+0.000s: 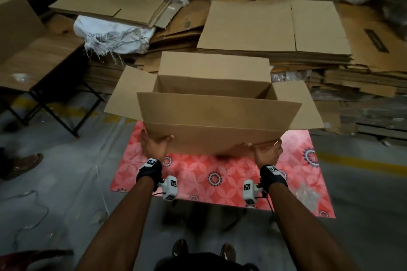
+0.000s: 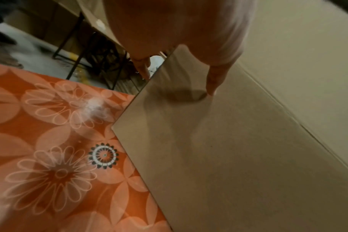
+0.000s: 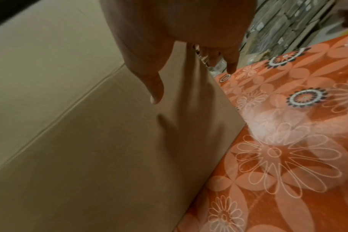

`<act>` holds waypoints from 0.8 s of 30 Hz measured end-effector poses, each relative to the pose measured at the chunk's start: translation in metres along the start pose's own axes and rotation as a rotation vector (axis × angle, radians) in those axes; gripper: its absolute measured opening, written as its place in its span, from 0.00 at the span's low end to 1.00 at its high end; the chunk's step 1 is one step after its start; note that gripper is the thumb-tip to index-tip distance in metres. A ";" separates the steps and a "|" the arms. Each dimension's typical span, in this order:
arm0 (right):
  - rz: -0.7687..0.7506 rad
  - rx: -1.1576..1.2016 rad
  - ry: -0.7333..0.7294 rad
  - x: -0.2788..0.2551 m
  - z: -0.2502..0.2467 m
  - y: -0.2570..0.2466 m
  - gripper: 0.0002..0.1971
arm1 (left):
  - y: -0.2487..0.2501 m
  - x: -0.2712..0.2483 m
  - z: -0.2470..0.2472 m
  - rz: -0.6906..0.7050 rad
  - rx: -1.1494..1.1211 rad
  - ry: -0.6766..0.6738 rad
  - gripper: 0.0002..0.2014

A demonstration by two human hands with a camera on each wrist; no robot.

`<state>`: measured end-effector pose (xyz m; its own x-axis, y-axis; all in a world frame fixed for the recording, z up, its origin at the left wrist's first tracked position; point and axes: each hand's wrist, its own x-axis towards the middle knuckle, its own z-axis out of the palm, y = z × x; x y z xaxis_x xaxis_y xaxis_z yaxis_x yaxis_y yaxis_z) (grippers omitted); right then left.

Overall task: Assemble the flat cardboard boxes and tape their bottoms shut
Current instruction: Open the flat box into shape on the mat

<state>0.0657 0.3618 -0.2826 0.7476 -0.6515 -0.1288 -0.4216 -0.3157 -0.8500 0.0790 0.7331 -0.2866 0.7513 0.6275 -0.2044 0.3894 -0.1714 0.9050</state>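
Box (image 1: 217,121) opened up, top flaps splayed outward, held over floral mat (image 1: 220,174) on floor. Far left: folding table (image 1: 33,68) with assembled carton on it; torn white sack (image 1: 114,33) beside flat cardboard stack (image 1: 273,26). Left hand (image 1: 155,143) grips box's lower left corner, thumb flat on near panel, fingers wrapped round side edge. Right hand (image 1: 267,150) grips lower right corner same way: thumb on near panel, fingers round edge. Right of mat: crumpled clear plastic (image 1: 307,193).
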 end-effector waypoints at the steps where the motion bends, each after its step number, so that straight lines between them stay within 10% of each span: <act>1: 0.026 -0.011 -0.022 0.003 0.001 0.004 0.61 | -0.005 0.003 0.000 0.001 -0.008 -0.042 0.57; 6: 0.066 -0.066 -0.076 0.016 0.003 0.024 0.57 | 0.001 -0.004 -0.008 -0.012 0.070 -0.233 0.30; 24: -0.189 0.042 0.020 0.047 -0.067 -0.064 0.49 | 0.108 0.053 -0.019 0.371 0.089 -0.207 0.37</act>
<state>0.0934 0.3056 -0.2002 0.8010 -0.5970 0.0446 -0.2530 -0.4051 -0.8786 0.1512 0.7623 -0.1926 0.9365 0.3469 0.0503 0.1101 -0.4274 0.8973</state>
